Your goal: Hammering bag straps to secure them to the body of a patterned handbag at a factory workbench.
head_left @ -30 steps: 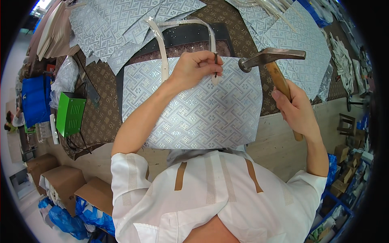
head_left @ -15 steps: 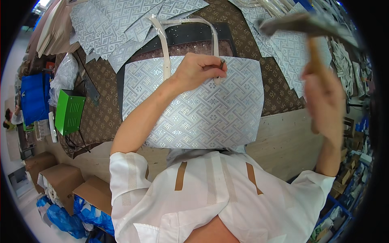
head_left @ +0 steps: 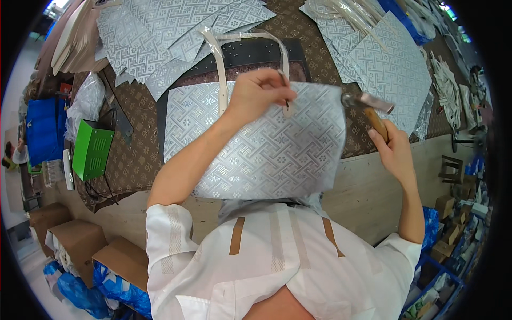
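Head view: silver-patterned panel (head_left: 272, 154) lies on the brown-clothed table (head_left: 141, 160), lower edge overhanging toward the person, strip of cloth between its right edge and loose sheets (head_left: 397, 69); left hand (head_left: 258, 95) pinches slim dark rod (head_left: 287, 103) at one end of the cream strap (head_left: 222, 80); right hand (head_left: 394, 152) grips hammer (head_left: 377, 124) by its wooden handle, right of panel. Panel shiny, geometric; right side blurred.
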`<state>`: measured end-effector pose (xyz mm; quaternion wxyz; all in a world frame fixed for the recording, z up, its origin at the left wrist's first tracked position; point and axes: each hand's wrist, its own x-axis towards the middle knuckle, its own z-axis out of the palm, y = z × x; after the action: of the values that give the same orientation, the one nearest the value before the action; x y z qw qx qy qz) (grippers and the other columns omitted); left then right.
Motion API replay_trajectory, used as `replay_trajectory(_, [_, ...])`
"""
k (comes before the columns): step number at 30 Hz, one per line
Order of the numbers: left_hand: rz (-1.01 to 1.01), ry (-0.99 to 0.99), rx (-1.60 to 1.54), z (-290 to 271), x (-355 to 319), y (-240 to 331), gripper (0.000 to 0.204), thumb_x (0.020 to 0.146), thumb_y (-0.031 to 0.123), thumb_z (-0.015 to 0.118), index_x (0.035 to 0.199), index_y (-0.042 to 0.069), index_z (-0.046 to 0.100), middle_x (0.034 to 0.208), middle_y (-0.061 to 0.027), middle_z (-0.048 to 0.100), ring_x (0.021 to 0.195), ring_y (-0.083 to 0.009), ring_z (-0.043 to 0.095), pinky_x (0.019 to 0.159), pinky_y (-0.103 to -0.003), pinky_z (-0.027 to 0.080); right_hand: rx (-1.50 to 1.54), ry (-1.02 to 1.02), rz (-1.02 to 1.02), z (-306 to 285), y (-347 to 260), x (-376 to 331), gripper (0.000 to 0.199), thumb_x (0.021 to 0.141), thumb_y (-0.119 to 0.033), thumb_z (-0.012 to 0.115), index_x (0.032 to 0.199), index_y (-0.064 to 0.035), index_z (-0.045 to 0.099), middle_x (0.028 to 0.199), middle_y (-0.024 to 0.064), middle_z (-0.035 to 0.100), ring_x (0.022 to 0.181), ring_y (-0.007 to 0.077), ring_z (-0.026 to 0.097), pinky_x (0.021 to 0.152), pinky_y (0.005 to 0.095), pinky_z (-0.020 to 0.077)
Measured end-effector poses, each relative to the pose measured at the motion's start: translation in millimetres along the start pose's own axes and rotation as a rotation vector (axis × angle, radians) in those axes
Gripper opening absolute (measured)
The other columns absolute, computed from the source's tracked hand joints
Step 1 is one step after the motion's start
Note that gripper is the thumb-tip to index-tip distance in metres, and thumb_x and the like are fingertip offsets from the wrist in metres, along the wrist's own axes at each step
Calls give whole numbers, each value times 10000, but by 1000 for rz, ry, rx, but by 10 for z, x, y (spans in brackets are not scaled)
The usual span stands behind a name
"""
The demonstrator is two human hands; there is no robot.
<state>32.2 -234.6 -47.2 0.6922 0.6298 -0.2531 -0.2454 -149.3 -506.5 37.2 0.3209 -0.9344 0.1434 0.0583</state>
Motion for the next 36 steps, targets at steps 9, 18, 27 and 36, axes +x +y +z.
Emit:
replay_trajectory(9, [92,526,941,-634,-552,255,242,937,182,556,1043,-32,597,970,-214,635,918,-369,615,826,-400,472,-290,221,-404,-12,1275,329,280,814,-183,741,1024,-28,642,1121,152,613,1011,317,601,853,387,481])
replay_trajectory(18, [372,214,1590,-617,-694,398,527,756,262,831,1071,-20,517,997,-161,556,863,-280,556,764,-385,452,-528,566,-146,-302,1704,1203,627,829,-327,727,1352,-78,486,1429,204,429,1334,465,350,1105,490,302])
replay_trajectory(27, [455,725,1526,-1126,88,1828,502,703,258,876,767,53,423,722,-50,392,648,-210,362,591,-340,360,-670,474,-252,-138,1766,1052,531,882,-271,651,1337,-50,489,1378,242,469,1247,498,448,1032,511,402])
replay_trajectory(36, [271,554,948,-1374,309,1737,343,921,304,665,921,-34,603,1090,-189,647,883,-232,653,771,-350,493,-353,567,-269,-618,1713,911,302,877,3,542,1159,-15,648,1092,202,679,1075,336,644,919,371,503])
